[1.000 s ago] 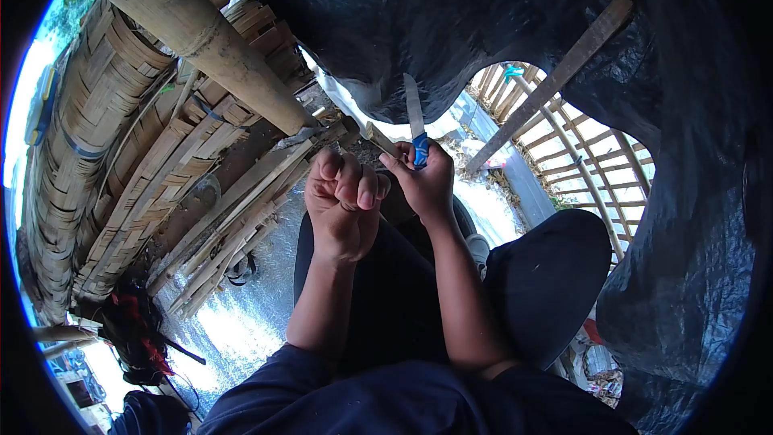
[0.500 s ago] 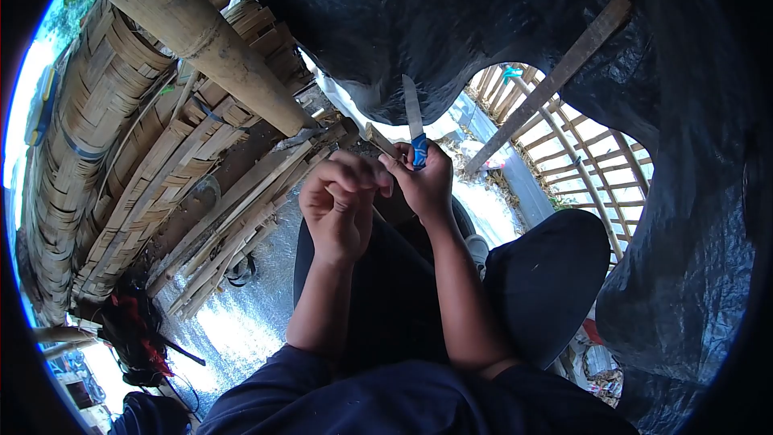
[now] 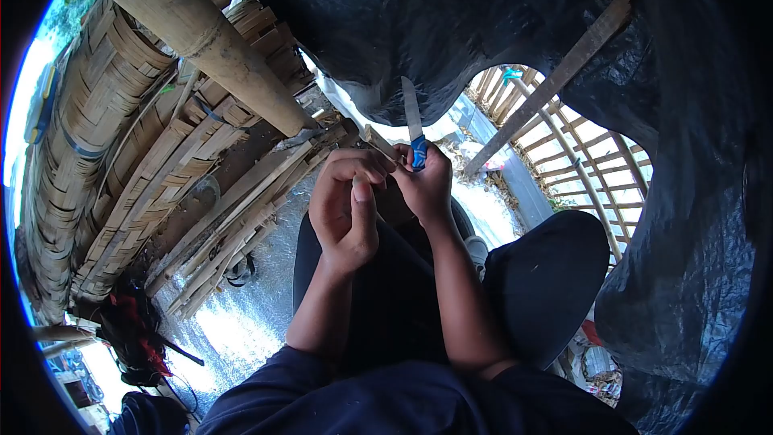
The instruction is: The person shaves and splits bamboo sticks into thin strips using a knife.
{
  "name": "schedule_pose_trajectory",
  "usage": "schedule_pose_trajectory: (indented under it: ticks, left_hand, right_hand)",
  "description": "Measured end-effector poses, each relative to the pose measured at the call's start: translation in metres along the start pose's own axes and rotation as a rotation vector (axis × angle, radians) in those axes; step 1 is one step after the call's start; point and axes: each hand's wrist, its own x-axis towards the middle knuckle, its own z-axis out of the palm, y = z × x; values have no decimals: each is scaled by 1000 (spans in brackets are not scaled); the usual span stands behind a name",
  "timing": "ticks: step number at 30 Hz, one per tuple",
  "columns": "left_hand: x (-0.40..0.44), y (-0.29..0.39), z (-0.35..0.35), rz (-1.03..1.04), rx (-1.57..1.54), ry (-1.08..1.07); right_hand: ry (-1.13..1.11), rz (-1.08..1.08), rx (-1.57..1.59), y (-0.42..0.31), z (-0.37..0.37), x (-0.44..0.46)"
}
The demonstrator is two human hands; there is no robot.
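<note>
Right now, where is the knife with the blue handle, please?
In the head view, the knife is slightly above the centre, held in the right hand, blade pointing up, just right of the wooden stick.

The right hand grips the knife, the left hand near it, fingers curled, thumb extended.

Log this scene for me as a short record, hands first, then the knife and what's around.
left hand: fingers curled, beside the wooden strip; grip unclear
right hand: closed on the handle of the knife
knife details: blue handle, blade pointing toward picture top
picture left: bamboo pole, woven bamboo
picture right: black sheet, bamboo lattice
</note>
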Motion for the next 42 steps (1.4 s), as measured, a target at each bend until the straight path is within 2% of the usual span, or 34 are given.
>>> schedule_pose_trajectory:
  ticks: [7, 10, 12, 15, 17, 21, 23, 25, 27, 28, 30, 34, 36, 37, 39, 41, 42]
  left_hand:
    - [-2, -1, -3, -32, 37, -19]
    - [0, -7, -4, -16, 15, 44]
    - [5, -10, -5, -71, 226, 66]
    - [4, -19, -13, 16, 309, 48]
    - [5, -20, -8, 25, 360, 107]
    - [4, -31, -10, -135, 152, 81]
    - [-5, -46, -22, -363, -155, 20]
    - [-6, -43, -19, -359, -92, 39]
    - [-8, -45, -24, -302, -172, 97]
    - [-5, -43, -25, -252, -243, 60]
    - [-2, -35, -24, -213, -239, 40]
    - [-1, -33, -28, -147, -225, 18]
    - [-1, -29, -33, -153, -225, 9]
    - [-1, -26, -34, -146, -197, 24]
    - [-1, -29, -39, -138, -175, 33]
    - [-3, -42, -47, -148, -251, 20]
    - [-2, -41, -45, -146, -253, 15]
  right_hand:
    - [-12, -2, -22, -2, 0, 0]
    - [-22, 36, -60, -9, -1, 0]
    - [-26, 72, -96, -13, -2, -1]
    - [-65, 64, -128, -13, -3, -2]
    - [-97, 99, -121, -12, -3, -3]
    - [-166, 116, -156, 1, -2, -3]
    - [-195, 92, -62, 21, 3, -4]
    - [-214, 101, -90, 6, -3, -5]
    - [-292, 83, 40, 1, -7, -5]
    - [-288, 84, 38, -3, -9, -6]
    - [-307, -23, -264, -14, -14, -9]
    - [-356, -43, -332, -20, -12, -13]
    - [-236, 165, -342, -12, -9, -8]
    - [-234, 164, -345, -10, -11, -7]
    - [-179, 364, -205, -9, -16, -6]
    - [-127, 388, -205, -9, -17, -11]
    - [-150, 326, -297, -11, -17, -13]
